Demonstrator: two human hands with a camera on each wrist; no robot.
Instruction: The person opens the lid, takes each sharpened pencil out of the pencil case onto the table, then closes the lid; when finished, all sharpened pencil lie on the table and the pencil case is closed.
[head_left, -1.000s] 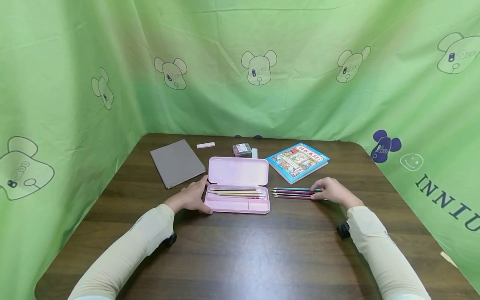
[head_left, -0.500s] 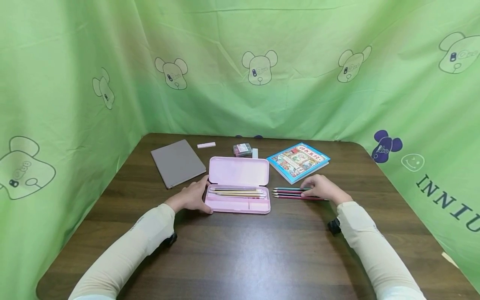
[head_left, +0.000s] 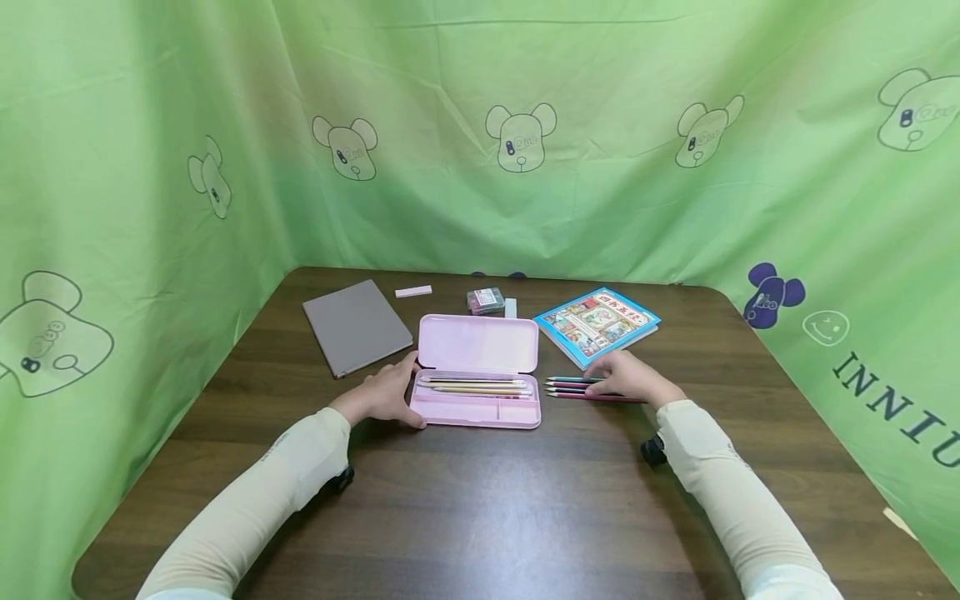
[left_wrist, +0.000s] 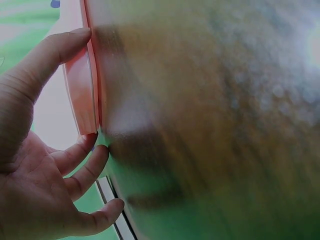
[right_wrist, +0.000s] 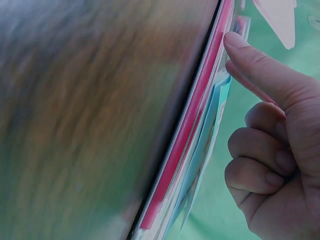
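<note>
A pink pencil case (head_left: pixel 457 408) lies with its lid (head_left: pixel 478 342) raised, and several pencils (head_left: pixel 476 386) rest in its rear compartment. My left hand (head_left: pixel 381 393) holds the case's left end, thumb at the front corner and fingers behind; the left wrist view shows the thumb on the case's edge. To the right, several dark, red and blue pencils (head_left: pixel 562 388) lie side by side on the table, tips toward the case. My right hand (head_left: pixel 626 377) has its thumb and index finger curled round them; its other fingers are folded in the right wrist view.
A grey notebook (head_left: pixel 358 327) lies back left on the wooden table (head_left: pixel 465 508). Behind the case are a pink-white stick (head_left: pixel 413 292), a small clear box (head_left: pixel 485 301) and a pale block (head_left: pixel 511 308). A blue-bordered book (head_left: pixel 597 323) lies beyond the right hand.
My right hand has slid left along the loose pencils, closer to the pencil case. The pencils have barely moved. My left hand keeps its place on the case.
</note>
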